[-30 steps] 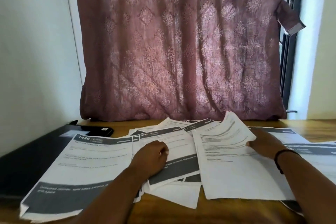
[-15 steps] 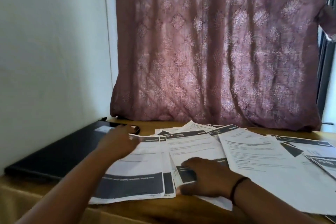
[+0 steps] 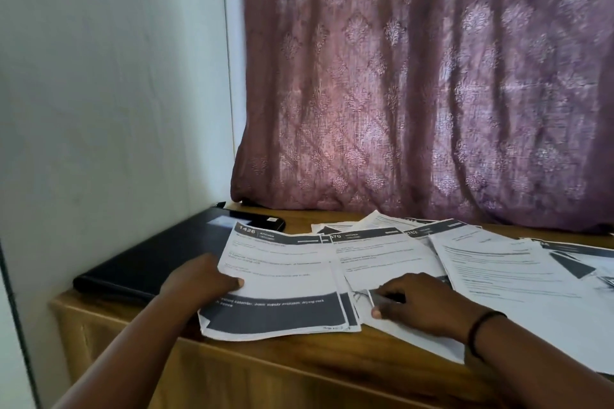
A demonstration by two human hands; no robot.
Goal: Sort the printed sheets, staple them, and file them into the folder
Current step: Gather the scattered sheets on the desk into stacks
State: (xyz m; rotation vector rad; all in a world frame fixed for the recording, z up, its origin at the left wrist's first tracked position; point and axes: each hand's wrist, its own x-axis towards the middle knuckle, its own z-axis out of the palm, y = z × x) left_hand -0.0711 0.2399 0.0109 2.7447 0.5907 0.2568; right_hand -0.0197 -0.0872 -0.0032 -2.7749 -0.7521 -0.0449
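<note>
A wooden table [image 3: 299, 372] is seen with its near edge running across the lower part of the view and its left end set against a white wall [image 3: 109, 93]. A mauve curtain [image 3: 425, 83], patterned with pale floral motifs, is hung behind the table; its hem is gathered along the far edge. A dark, flat, closed case [image 3: 149, 259], possibly a laptop, is laid along the left edge, near the wall. A small black device [image 3: 262, 221] bearing a label is placed at the far left corner, just beside the dark case.
</note>
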